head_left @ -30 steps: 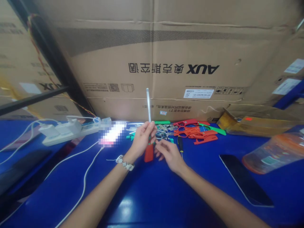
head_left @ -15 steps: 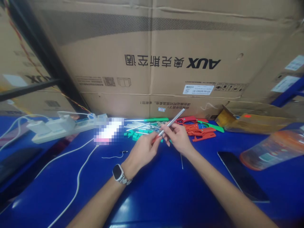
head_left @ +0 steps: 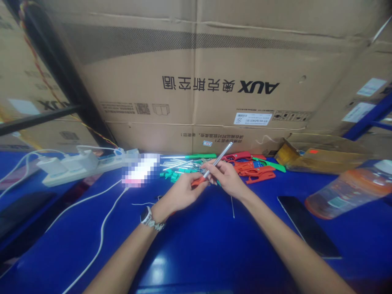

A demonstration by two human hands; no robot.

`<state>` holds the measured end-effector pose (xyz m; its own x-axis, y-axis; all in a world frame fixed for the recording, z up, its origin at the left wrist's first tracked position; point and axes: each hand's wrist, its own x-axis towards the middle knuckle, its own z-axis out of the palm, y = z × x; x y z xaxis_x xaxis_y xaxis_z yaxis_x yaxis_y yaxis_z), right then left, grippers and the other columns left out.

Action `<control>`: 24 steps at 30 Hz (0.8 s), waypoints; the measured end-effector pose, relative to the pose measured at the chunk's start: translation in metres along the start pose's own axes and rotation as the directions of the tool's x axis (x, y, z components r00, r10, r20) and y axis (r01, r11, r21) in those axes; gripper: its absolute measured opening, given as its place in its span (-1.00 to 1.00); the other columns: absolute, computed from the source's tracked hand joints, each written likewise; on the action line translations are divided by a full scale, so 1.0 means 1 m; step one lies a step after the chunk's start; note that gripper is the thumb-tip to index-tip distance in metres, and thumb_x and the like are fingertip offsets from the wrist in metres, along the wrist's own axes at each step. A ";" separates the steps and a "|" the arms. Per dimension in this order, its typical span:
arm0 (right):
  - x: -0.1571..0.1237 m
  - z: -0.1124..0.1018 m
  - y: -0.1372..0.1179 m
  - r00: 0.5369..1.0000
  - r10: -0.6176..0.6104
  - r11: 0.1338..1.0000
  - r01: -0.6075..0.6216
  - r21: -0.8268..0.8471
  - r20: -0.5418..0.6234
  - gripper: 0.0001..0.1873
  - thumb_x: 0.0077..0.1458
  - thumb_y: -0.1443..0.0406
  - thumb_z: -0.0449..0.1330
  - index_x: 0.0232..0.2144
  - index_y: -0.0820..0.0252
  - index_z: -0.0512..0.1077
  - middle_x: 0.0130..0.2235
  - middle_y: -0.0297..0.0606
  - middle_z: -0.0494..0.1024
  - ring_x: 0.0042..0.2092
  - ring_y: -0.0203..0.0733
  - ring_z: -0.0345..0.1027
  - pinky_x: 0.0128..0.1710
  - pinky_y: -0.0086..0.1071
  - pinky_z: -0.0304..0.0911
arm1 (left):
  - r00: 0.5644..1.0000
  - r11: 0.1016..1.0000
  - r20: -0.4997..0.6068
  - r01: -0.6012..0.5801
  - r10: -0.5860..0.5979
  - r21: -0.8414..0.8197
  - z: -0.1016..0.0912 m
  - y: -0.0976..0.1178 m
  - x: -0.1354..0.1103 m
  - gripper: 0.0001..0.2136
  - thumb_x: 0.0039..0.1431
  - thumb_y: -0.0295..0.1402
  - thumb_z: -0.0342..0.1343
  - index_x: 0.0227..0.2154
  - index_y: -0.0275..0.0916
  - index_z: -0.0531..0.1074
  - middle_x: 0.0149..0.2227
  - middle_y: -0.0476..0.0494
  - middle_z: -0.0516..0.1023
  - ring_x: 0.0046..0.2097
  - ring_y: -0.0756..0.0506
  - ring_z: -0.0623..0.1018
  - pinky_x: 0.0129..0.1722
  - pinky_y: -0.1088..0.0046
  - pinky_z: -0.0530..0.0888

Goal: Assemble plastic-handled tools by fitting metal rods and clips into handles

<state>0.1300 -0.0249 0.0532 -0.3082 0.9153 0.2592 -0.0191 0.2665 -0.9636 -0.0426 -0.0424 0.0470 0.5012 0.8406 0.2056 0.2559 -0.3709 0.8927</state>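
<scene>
My left hand (head_left: 183, 191), with a watch (head_left: 146, 215) on its wrist, is closed around the orange end of an orange-handled metal rod (head_left: 226, 151). My right hand (head_left: 229, 179) pinches the silver shaft just above that end. The rod tilts up and away to the right; its lower part is hidden in my fingers. Below my right hand a thin metal pin (head_left: 233, 208) shows, and I cannot tell whether it is held or lies on the table. Behind the hands are green plastic pieces (head_left: 176, 173), thin metal rods (head_left: 180, 163) and red plastic handles (head_left: 260, 174).
A white power strip (head_left: 104, 165) with plugs and cables stands at the left on the blue table (head_left: 196, 253). A dark phone (head_left: 308, 226) and a clear jar (head_left: 339, 194) lie at the right. A large cardboard box (head_left: 196, 102) walls off the back.
The view has shifted slightly. My left hand has turned a little, so more of the orange end shows and the watch face has tilted away. Both hands keep hold of the rod.
</scene>
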 end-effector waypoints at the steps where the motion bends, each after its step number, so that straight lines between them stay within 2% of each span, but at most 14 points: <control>1: -0.001 0.001 0.001 1.000 -0.007 1.000 0.006 -0.002 -0.019 -0.48 0.01 -0.15 0.25 -0.41 0.21 0.43 -0.55 -0.41 0.39 -0.55 -0.39 0.24 -0.56 -0.47 0.19 | 1.000 1.000 0.018 0.014 -0.013 -0.016 -0.001 -0.001 0.000 -0.68 0.29 -0.12 0.03 -0.39 -0.28 0.45 -0.54 0.01 0.37 -0.54 0.03 0.33 -0.52 0.52 0.28; 6: -0.003 -0.001 0.002 0.997 -0.054 0.998 0.053 -0.043 -0.045 -0.45 0.01 -0.19 0.22 -0.43 0.20 0.43 -0.52 -0.38 0.40 -0.53 -0.37 0.24 -0.53 -0.44 0.22 | 0.995 0.991 0.086 0.057 -0.047 -0.120 -0.006 -0.009 -0.001 -0.66 0.30 -0.07 0.02 -0.20 -0.28 0.46 -0.42 -0.10 0.52 -0.46 -0.03 0.53 -0.43 0.47 0.47; 8: -0.003 -0.002 0.000 0.997 -0.070 0.996 0.068 -0.061 -0.030 -0.45 0.04 -0.19 0.19 -0.45 0.20 0.42 -0.51 -0.37 0.39 -0.52 -0.37 0.23 -0.52 -0.43 0.22 | 0.996 0.995 0.075 0.048 -0.041 -0.093 -0.006 -0.010 -0.001 -0.65 0.32 -0.07 0.00 -0.14 -0.27 0.47 -0.40 -0.10 0.53 -0.48 -0.02 0.51 -0.45 0.48 0.45; 13: -0.003 -0.004 -0.002 0.998 -0.048 0.993 0.051 -0.103 0.029 -0.50 0.13 -0.14 0.13 -0.39 0.19 0.41 -0.47 -0.36 0.38 -0.47 -0.34 0.25 -0.47 -0.43 0.24 | 0.999 0.999 -0.009 -0.046 0.046 0.002 -0.002 -0.005 -0.001 -0.72 0.34 -0.15 0.00 -0.22 -0.24 0.48 -0.45 -0.04 0.43 -0.37 -0.04 0.45 -0.40 0.51 0.38; 17: -0.001 -0.003 -0.003 0.997 -0.026 0.996 0.032 -0.077 0.070 -0.51 0.11 -0.13 0.17 -0.41 0.20 0.38 -0.51 -0.39 0.38 -0.49 -0.35 0.26 -0.48 -0.44 0.21 | 0.997 0.991 0.027 0.077 -0.074 -0.112 0.003 -0.003 -0.001 -0.70 0.32 -0.09 0.01 -0.29 -0.25 0.41 -0.52 0.05 0.29 -0.55 0.06 0.24 -0.59 0.56 0.22; 21: 0.003 -0.001 -0.002 0.996 -0.014 0.999 0.018 -0.041 0.083 -0.48 0.09 -0.15 0.17 -0.44 0.19 0.37 -0.56 -0.42 0.34 -0.54 -0.36 0.24 -0.51 -0.44 0.18 | 0.970 0.902 0.134 0.239 -0.204 -0.359 0.007 -0.003 -0.001 -0.66 0.27 0.00 0.04 -0.28 -0.21 0.31 -0.55 0.15 0.13 -0.63 0.11 0.06 -0.68 0.60 0.06; 24: 0.005 0.000 0.002 0.999 -0.018 1.000 0.019 -0.017 0.047 -0.49 0.08 -0.13 0.19 -0.47 0.20 0.39 -0.58 -0.43 0.32 -0.55 -0.37 0.21 -0.52 -0.44 0.17 | 0.971 0.882 0.114 0.238 -0.210 -0.407 0.010 -0.004 0.000 -0.66 0.25 0.01 0.06 -0.30 -0.20 0.27 -0.55 0.17 0.10 -0.64 0.12 0.04 -0.68 0.61 0.04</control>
<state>0.1288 -0.0201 0.0529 -0.3521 0.8951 0.2735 -0.0091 0.2890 -0.9573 -0.0351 -0.0450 0.0394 0.5271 0.8492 -0.0334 0.0082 0.0343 0.9994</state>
